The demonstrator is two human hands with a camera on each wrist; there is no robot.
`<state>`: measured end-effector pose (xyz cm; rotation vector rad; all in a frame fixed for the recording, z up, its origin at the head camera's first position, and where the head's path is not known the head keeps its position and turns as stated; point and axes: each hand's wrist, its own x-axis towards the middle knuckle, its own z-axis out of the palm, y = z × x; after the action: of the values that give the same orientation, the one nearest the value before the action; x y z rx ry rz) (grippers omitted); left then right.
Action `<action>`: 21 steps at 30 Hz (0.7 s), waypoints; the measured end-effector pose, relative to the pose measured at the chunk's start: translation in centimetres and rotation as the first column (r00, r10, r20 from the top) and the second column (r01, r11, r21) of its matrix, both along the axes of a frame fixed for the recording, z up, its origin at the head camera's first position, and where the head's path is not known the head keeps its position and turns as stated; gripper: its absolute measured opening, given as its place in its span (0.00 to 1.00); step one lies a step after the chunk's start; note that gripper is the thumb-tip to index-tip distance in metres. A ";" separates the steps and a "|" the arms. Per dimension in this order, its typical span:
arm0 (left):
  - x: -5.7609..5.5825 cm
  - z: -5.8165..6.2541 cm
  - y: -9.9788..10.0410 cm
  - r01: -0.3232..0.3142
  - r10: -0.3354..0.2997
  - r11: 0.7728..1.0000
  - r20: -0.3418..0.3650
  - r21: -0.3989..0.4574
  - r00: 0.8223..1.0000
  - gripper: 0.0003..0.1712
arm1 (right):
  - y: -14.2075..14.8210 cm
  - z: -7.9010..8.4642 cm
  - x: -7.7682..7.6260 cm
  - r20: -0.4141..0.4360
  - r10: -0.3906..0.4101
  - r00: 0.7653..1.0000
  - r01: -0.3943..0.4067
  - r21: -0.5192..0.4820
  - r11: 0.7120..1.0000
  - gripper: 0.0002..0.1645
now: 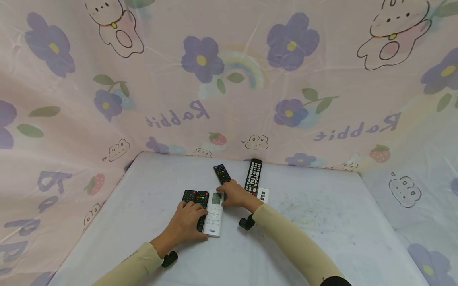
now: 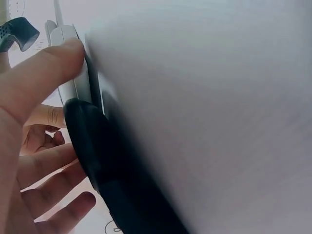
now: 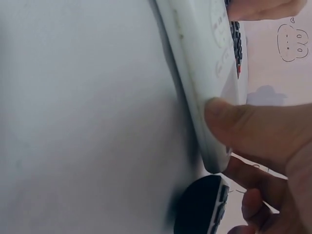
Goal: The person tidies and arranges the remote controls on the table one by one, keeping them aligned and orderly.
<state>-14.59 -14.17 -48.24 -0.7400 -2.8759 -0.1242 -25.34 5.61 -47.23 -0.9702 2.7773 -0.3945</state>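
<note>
Centrally, on a white table (image 1: 304,238), a white remote (image 1: 213,222) with a small screen lies lengthwise, screen end far. The person's right hand (image 1: 236,194) holds its far right corner, thumb against the right side and forefinger at the far end. The left hand (image 1: 185,223) has its fingers loosely apart over two black remotes (image 1: 202,196) lying side by side just left of the white one; its thumb touches the white remote's near left corner. Beyond the right hand lies a short black remote (image 1: 221,172). Farther right are a long black remote (image 1: 253,174) and a small white remote (image 1: 263,194), partly hidden by the right wrist. A flower-and-rabbit curtain (image 1: 243,107) rises behind.
</note>
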 end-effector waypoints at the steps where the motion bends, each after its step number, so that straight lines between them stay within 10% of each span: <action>1: 0.0 0.0 0.0 0.004 -0.004 1.000 -0.001 -0.003 1.000 0.43 | 0.0 0.0 0.0 0.004 -0.003 1.000 0.003 -0.005 1.000 0.33; 21: -0.5 0.3 0.2 0.012 -0.010 0.999 0.039 -0.052 0.999 0.46 | 0.0 -0.5 0.1 0.032 -0.034 0.999 0.034 -0.024 0.999 0.34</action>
<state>-15.06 -14.01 -47.95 -0.7718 -2.9217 -0.0659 -25.23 5.56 -47.69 -0.9149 2.7701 -0.4464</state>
